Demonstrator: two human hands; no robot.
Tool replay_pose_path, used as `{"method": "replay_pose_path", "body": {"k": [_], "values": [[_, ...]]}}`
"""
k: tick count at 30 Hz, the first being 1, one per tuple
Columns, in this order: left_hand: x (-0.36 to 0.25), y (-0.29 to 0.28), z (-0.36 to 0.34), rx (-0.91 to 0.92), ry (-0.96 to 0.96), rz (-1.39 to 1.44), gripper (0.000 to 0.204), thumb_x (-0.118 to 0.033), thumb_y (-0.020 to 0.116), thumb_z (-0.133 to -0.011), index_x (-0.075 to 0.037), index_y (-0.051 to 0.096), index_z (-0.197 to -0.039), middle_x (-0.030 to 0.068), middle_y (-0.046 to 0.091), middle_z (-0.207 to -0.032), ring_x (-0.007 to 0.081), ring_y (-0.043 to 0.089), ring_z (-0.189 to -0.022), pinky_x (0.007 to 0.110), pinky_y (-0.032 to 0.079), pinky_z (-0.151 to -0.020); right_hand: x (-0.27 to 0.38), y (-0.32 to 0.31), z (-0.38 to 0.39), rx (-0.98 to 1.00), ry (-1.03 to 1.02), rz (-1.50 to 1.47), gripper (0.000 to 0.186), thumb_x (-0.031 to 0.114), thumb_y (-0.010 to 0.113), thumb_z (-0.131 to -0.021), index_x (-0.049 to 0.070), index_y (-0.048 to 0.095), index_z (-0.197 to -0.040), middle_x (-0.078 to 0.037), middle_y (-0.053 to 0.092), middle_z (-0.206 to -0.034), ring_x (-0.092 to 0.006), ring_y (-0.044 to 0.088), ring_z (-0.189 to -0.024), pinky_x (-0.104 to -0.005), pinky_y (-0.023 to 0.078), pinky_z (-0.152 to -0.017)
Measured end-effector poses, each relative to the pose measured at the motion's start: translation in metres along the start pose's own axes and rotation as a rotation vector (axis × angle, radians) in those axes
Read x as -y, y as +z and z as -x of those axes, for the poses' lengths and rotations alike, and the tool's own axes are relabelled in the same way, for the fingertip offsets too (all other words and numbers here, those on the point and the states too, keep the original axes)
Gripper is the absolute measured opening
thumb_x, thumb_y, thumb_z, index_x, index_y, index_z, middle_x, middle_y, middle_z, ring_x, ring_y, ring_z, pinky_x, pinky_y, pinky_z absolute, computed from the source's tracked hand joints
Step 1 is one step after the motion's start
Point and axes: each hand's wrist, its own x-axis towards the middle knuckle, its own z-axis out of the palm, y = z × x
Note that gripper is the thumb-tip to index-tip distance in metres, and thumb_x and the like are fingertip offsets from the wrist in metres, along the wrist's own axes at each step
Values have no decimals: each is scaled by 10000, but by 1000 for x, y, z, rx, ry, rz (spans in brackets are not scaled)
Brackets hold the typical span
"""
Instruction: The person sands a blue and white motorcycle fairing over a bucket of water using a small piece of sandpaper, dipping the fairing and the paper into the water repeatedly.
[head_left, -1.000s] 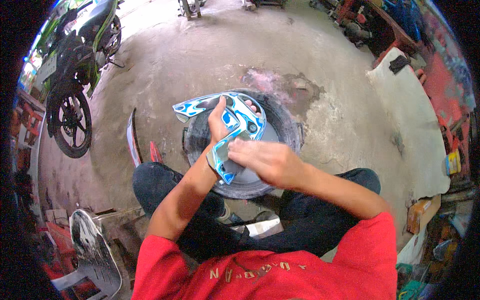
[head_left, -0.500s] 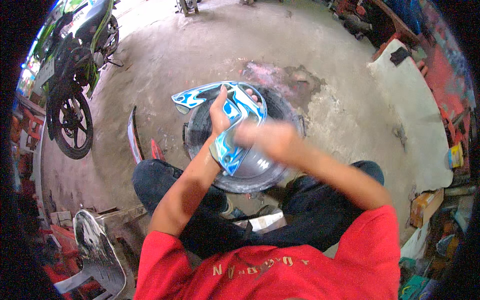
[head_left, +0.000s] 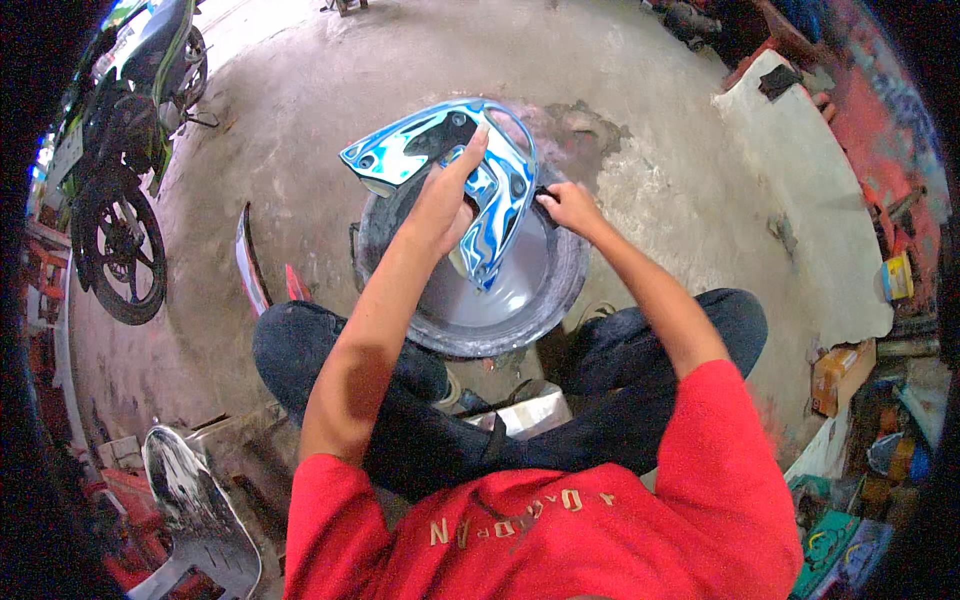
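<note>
One glossy, curved blue-white panel (head_left: 512,188) overhangs a scuffed round tub (head_left: 568,290)

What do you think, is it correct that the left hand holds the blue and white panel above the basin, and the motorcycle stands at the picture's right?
Not quite: in the head view the motorcycle stands at the left. The left hand does hold the panel above the basin.

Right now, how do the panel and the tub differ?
The panel is glossy, patterned in blue, white and black; the tub is dull dark grey. The panel is an angular, bent shape with cutouts; the tub is round. The panel is raised in the left hand; the tub sits on the floor. Both have a curved outer edge.
</note>
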Motion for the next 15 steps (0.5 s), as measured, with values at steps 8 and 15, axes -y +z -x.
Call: {"method": "replay_pose_path", "body": {"k": [8,15], "values": [[-9,-5,12,-63,-26,-147,384,-248,793,-905,-102,655,-1232,21,699,-1142,159,660,-1040,336,529,-933,1,168,65,242,212,-145,355,335,783,-786,60,754,-1010,-221,733,-957,-404,711,-915,-479,552,-835],[-11,-10,13,-120,195,-115,463,-292,782,-913,-54,631,-1281,62,673,-1235,163,615,-1149,336,441,-1060,5,212,59,284,320,-80,295,228,784,-807,76,764,-1060,-196,758,-920,-354,743,-855,-454,567,-819]]}}
